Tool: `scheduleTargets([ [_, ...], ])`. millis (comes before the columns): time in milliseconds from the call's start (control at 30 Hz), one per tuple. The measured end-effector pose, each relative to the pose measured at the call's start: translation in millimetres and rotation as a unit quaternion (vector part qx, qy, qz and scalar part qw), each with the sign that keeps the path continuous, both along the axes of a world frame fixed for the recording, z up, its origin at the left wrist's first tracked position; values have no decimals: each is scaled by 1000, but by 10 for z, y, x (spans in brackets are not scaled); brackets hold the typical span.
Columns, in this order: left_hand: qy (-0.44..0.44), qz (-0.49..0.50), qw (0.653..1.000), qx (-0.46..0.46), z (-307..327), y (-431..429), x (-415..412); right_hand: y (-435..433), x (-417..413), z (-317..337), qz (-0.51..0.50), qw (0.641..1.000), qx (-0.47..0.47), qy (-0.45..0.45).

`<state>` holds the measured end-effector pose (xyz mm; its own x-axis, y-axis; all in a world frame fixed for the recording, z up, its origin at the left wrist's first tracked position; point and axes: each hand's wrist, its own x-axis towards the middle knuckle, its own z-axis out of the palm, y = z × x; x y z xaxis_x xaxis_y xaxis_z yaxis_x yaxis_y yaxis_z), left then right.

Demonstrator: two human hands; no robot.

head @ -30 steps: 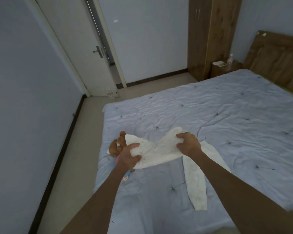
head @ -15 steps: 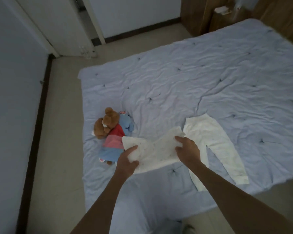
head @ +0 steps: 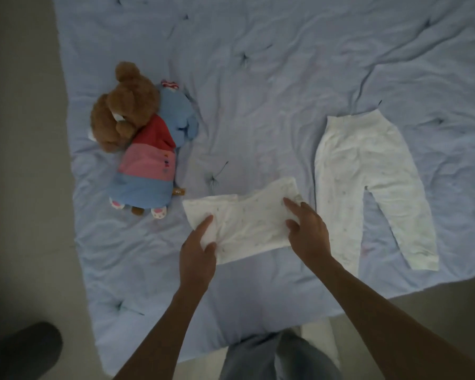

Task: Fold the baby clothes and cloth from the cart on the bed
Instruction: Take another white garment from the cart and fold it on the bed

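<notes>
A white baby top (head: 247, 220), partly folded into a rough rectangle, lies on the light blue bed cover (head: 285, 78) near the front edge. My left hand (head: 199, 250) pinches its left edge between thumb and fingers. My right hand (head: 307, 231) rests on its right end, fingers curled over the cloth. White baby trousers (head: 368, 174) lie spread flat to the right, waistband away from me, legs pointing toward me, untouched.
A brown teddy bear (head: 126, 105) lies beside a soft toy in red, pink and blue (head: 151, 165) on the left of the bed. Beige floor (head: 25, 160) runs along the left. A grey slipper (head: 19, 349) sits at bottom left; my grey trouser legs (head: 277, 355) stand at the bed's front edge.
The view has tilted down from the room to the bed. The white top has come down from the air onto the cover, both hands staying on its ends.
</notes>
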<state>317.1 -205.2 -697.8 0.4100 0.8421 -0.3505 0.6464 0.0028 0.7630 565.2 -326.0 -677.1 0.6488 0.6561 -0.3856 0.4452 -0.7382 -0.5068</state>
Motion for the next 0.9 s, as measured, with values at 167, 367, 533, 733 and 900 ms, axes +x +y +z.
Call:
scheduleTargets([
  [167, 44, 31, 999, -4, -354, -171, -107, -141, -151, -466, 14, 999, 30, 15],
  [367, 63, 72, 994, -43, -624, -263, -87, -373, -97, -923, 18, 998, 32, 41],
  [533, 81, 81, 993, -43, -779, -253, -84, -423, -33, -1118, 47, 998, 17, 38],
  [733, 100, 83, 991, -37, -889, -292, -80, -440, -39, -1222, 54, 998, 22, 31],
  [900, 107, 75, 990, -48, -924, -260, -91, -506, -22, -1356, 63, 997, 35, 33],
])
